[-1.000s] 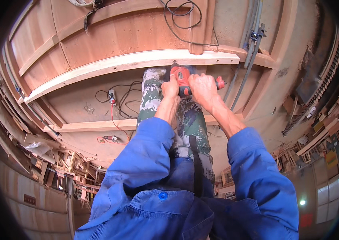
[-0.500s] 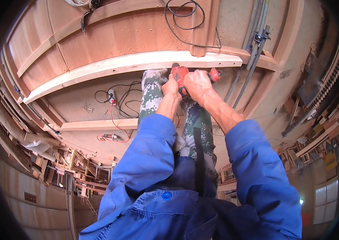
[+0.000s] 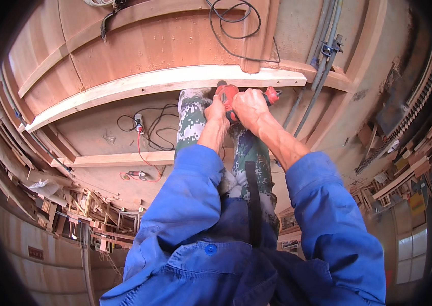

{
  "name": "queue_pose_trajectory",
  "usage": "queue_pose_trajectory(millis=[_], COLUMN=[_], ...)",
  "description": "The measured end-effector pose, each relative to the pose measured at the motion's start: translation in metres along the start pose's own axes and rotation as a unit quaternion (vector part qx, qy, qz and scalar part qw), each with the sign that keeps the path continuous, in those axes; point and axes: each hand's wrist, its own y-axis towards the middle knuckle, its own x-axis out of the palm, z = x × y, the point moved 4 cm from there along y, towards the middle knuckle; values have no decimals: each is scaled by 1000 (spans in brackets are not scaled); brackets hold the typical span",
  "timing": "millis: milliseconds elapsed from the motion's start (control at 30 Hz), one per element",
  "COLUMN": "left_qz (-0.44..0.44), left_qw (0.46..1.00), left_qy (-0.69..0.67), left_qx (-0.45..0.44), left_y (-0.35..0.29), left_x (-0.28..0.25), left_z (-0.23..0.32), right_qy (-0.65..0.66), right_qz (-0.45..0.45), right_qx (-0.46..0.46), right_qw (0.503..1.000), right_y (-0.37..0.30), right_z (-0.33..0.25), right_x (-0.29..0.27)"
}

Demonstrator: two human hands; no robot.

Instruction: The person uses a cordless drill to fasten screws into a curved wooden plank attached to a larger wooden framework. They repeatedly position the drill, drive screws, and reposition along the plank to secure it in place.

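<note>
A red power drill (image 3: pixel 227 92) with black parts is held in both hands, its dark chuck end up against the near edge of a pale, curved wooden beam (image 3: pixel 175 78). Around the drill's left side close the fingers of my left hand (image 3: pixel 216 113). My right hand (image 3: pixel 250 107) is wrapped over its grip, with the red rear end (image 3: pixel 272 95) sticking out to the right. Several small dark holes dot the beam's near face. Whether a bit has entered the wood is hidden.
Reddish wooden panels with wood chips (image 3: pixel 139 58) lie beyond the beam, crossed by a black cable (image 3: pixel 226 47). Metal clamp bars (image 3: pixel 323 61) stand at right. A power strip (image 3: pixel 139 122), a corded tool (image 3: pixel 137 175) and a wooden rail (image 3: pixel 119 159) lie left of my legs.
The whole view has shifted very slightly. Both hands keep the same hold on the drill, which stays at the same place on the beam.
</note>
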Motion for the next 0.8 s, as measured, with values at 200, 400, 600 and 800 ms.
queue_pose_trajectory(millis=[200, 400, 600, 800], left_qz=[9, 36, 17, 25], left_qw=[999, 998, 1000, 986], left_qy=[-20, -9, 1, 136], left_qx=[32, 44, 24, 89], left_y=[-4, -12, 9, 12], left_x=[2, 4, -2, -23], left_z=[5, 4, -3, -7], right_qy=[-35, -7, -4, -1], right_qz=[29, 36, 20, 71], right_qx=[-9, -7, 4, -14], right_qw=[999, 999, 1000, 997], right_y=[3, 1, 2, -16], right_z=[1, 5, 2, 2], right_x=[-2, 3, 4, 2])
